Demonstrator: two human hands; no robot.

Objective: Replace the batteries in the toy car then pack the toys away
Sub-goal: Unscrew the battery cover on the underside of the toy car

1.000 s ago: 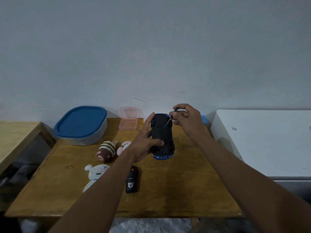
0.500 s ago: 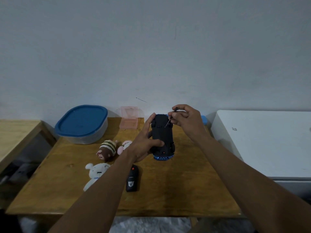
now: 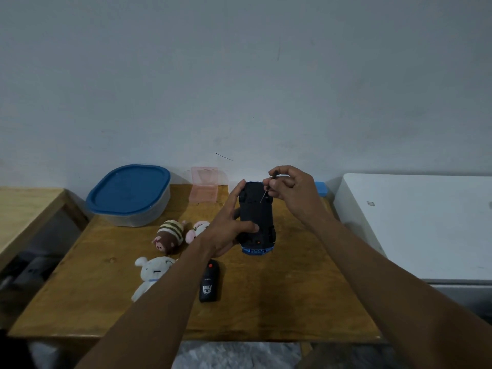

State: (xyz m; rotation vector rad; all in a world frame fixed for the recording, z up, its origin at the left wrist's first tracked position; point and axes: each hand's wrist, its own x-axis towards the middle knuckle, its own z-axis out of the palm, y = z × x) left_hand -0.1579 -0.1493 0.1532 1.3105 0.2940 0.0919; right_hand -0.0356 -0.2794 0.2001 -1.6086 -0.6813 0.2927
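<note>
Head view shows us a wooden desk [image 3: 266, 310] against a grey wall [image 3: 239, 75]. Since a second ago nothing shifts: our left grip [image 3: 226, 230] clasps the upturned toy car [image 3: 257, 213] above the desk, and our right grip [image 3: 295, 193] pinches a screwdriver [image 3: 265, 195] against it. We count three plush toys [image 3: 169, 237], one remote [image 3: 209, 284], one lidded tub [image 3: 129, 195].

I can read nothing here. The black oblong plastic remote [image 3: 209, 283] lying on the wooden tabletop [image 3: 279, 302] carries a tiny line of white print above a white shield-like emblem, both too small and blurred for me to make out.
</note>
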